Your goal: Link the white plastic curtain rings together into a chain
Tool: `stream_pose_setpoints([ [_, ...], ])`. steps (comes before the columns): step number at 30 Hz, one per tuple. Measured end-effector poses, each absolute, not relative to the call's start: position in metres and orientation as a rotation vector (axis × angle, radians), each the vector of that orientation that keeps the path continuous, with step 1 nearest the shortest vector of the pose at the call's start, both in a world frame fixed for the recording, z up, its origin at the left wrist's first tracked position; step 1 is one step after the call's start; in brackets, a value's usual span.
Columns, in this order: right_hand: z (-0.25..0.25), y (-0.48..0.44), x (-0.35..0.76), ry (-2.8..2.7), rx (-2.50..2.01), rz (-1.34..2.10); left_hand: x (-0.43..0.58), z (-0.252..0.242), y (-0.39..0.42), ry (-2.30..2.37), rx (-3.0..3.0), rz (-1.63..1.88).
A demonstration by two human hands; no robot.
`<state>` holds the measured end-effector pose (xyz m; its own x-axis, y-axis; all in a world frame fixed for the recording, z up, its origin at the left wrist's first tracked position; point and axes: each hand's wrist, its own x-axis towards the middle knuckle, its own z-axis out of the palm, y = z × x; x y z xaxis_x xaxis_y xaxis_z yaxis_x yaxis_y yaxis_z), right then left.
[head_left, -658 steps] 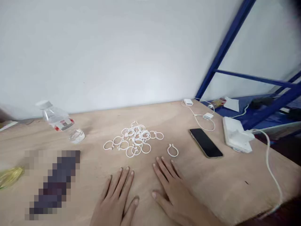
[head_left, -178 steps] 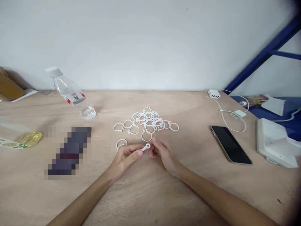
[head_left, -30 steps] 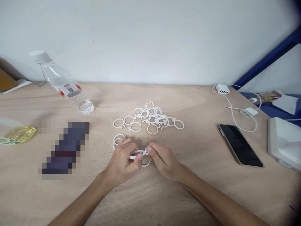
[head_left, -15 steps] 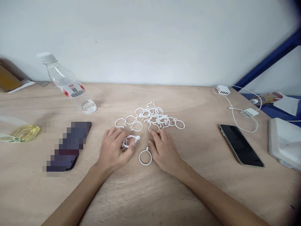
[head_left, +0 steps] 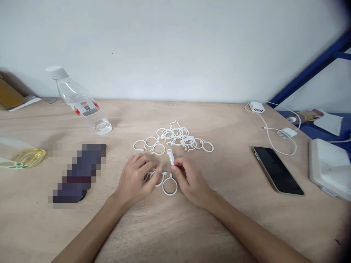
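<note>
My right hand (head_left: 192, 180) pinches a white plastic ring (head_left: 170, 157) between thumb and fingertips, seen nearly edge-on above the table. My left hand (head_left: 137, 175) is loosely curved, thumb apart from the fingers, with nothing visibly gripped. Just by its thumb, a white ring (head_left: 161, 182) lies on the wood, and more white plastic is partly hidden behind the fingers. Between the hands, a single ring (head_left: 170, 194) rests flat with its small tab pointing away from me. Beyond them spreads a heap of similar tabbed rings (head_left: 179, 140), several overlapping.
On the wooden table (head_left: 153, 226), a water bottle (head_left: 85, 106) and a pixelated dark object (head_left: 79, 171) are at the left. A clear bag with yellow contents (head_left: 30, 157) is farther left. At the right are a phone (head_left: 276, 170), a white charger (head_left: 257, 107) with cable, and a white box (head_left: 329, 164).
My right hand has lifted a ring from the near edge of the heap. The ring that was raised at my left hand now lies lower, near the single ring.
</note>
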<state>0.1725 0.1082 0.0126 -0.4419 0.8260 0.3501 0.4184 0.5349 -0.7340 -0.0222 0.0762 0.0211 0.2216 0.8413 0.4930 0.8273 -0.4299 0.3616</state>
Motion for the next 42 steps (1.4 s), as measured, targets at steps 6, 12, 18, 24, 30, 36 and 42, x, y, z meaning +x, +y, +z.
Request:
stream_pose_setpoints([
  [6,0.012,0.106,0.173,-2.167,-0.691,0.667,-0.015,0.021,0.072,1.592,2.387,1.097],
  [12,0.009,0.108,0.172,-2.211,-0.523,0.687,-0.011,0.02,0.07,1.414,2.323,1.16],
  [18,0.018,0.109,0.176,-2.023,-0.71,1.04,-0.015,0.021,0.073,1.421,2.544,1.447],
  [24,0.025,0.113,0.177,-1.986,-0.857,1.373,-0.014,0.02,0.073,1.434,2.656,1.35],
  [30,0.026,0.113,0.176,-1.941,-0.871,1.418,-0.011,0.023,0.07,1.434,2.581,1.326],
  [36,0.022,0.113,0.178,-2.001,-0.798,1.369,-0.011,0.025,0.068,1.562,2.386,1.07],
  [42,0.022,0.113,0.178,-2.021,-0.739,1.369,-0.01,0.023,0.069,1.511,2.304,0.934],
])
